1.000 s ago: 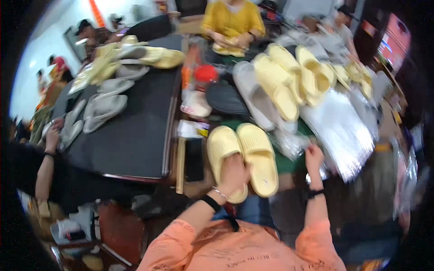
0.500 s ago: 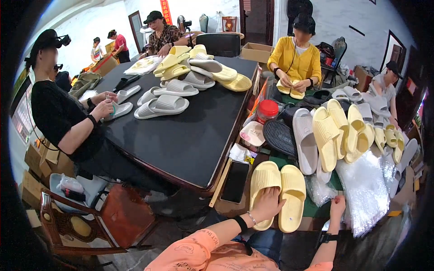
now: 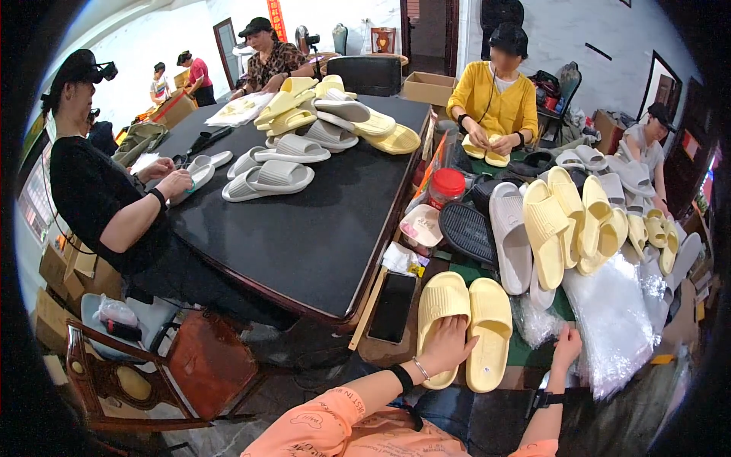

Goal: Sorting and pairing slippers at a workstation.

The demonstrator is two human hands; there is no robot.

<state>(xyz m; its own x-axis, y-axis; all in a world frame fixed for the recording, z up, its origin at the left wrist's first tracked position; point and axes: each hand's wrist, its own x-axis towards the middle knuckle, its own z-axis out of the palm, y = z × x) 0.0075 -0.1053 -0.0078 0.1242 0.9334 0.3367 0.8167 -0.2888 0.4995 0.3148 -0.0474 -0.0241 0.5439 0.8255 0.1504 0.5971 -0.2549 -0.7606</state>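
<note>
Two pale yellow slippers lie side by side in front of me, toes pointing away. My left hand [image 3: 447, 343] rests on the left yellow slipper [image 3: 444, 297], its fingers stretched forward at the strap's edge and its thumb out toward the right yellow slipper [image 3: 489, 335]. A small pale spot shows on that one's heel. My right hand [image 3: 566, 346] is closed with curled fingers, between a crumpled clear plastic bag [image 3: 537, 321] and a stack of clear plastic bags [image 3: 613, 320]. Whatever its fingertips pinch, if anything, is too small to make out.
Piled yellow and grey slippers [image 3: 544, 228] stand beyond my right hand. Left of the pair lie a phone [image 3: 392, 308] and a wooden strip [image 3: 368, 311]; a red-lidded jar [image 3: 448, 185] stands farther back. Co-workers handle slippers at the black table [image 3: 304, 244] and across from me.
The view has shifted slightly. My left hand stays at the left yellow slipper, and my right hand remains closed beside the plastic bags. The co-worker at left has moved their hands on a grey slipper.
</note>
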